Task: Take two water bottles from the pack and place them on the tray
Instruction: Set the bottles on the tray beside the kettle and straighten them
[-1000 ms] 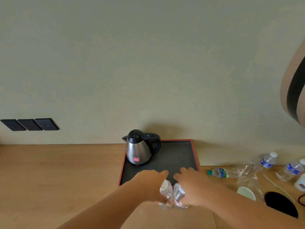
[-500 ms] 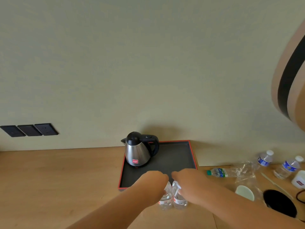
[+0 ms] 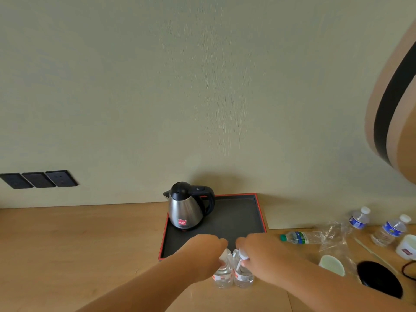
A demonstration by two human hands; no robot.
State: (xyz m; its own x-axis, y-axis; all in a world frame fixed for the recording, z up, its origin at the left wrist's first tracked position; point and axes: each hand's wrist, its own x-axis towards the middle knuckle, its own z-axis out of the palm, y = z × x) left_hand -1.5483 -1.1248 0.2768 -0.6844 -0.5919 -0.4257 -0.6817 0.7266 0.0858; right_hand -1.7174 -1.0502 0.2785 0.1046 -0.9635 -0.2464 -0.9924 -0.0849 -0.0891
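Note:
Two small clear water bottles with red-and-white labels stand side by side, touching, just in front of the tray's near edge. My left hand [image 3: 202, 251] is closed around the neck of the left bottle [image 3: 222, 276]. My right hand [image 3: 258, 253] grips the neck of the right bottle [image 3: 244, 276]. The black tray with a red rim [image 3: 262, 212] lies against the wall. Whether the bottles rest on the wooden counter or hang just above it I cannot tell.
A steel kettle [image 3: 186, 208] fills the tray's back left. To the right lie torn clear pack wrap [image 3: 333, 242], a lying green-capped bottle [image 3: 297, 237], two blue-labelled bottles [image 3: 359, 220], a white lid [image 3: 332, 262] and a black round hole [image 3: 379, 279]. Wall sockets [image 3: 39, 179] are at left.
Both hands have carried the two bottles a little forward toward the tray's near edge. The view has shifted slightly.

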